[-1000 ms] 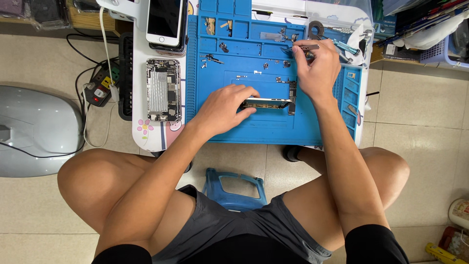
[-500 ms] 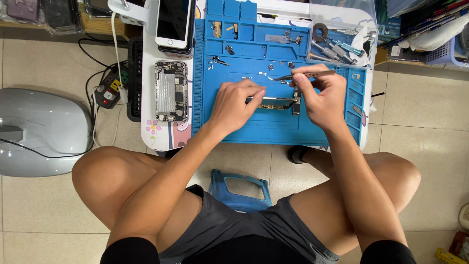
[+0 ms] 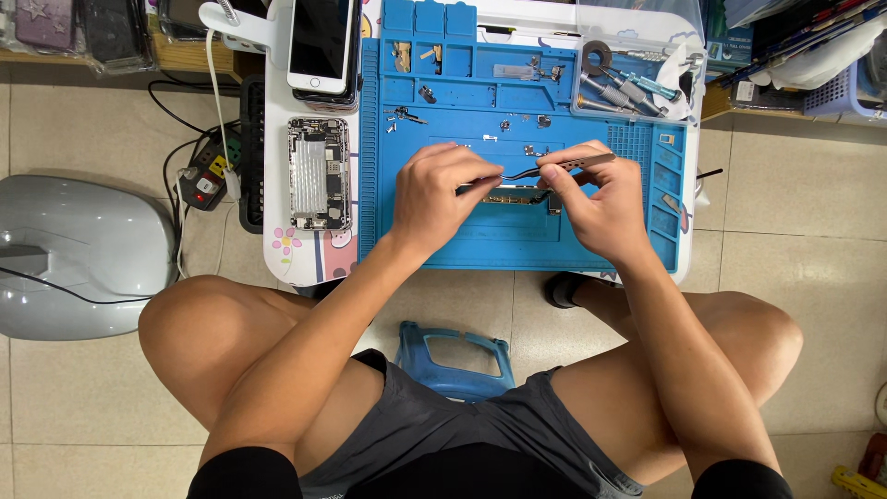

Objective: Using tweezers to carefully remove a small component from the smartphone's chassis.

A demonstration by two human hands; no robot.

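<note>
On the blue repair mat point(image 3: 517, 236) lies a narrow phone circuit board point(image 3: 517, 195). My left hand point(image 3: 434, 194) rests on the board's left end and pins it down with its fingertips. My right hand point(image 3: 596, 199) grips metal tweezers point(image 3: 554, 167), whose tips point left over the board, close to my left fingers. Small screws and metal parts point(image 3: 517, 129) are scattered on the mat behind my hands.
An opened phone body point(image 3: 319, 173) and a white phone point(image 3: 321, 42) lie left of the mat on a small white table point(image 3: 282, 249). A clear tray of tools point(image 3: 637, 83) sits at the back right. A grey appliance point(image 3: 78, 254) and power strip point(image 3: 205, 180) are on the floor at left; a blue stool point(image 3: 453, 356) is below me.
My right hand came down from the back right of the mat with the tweezers to the board. My left hand stayed on the board.
</note>
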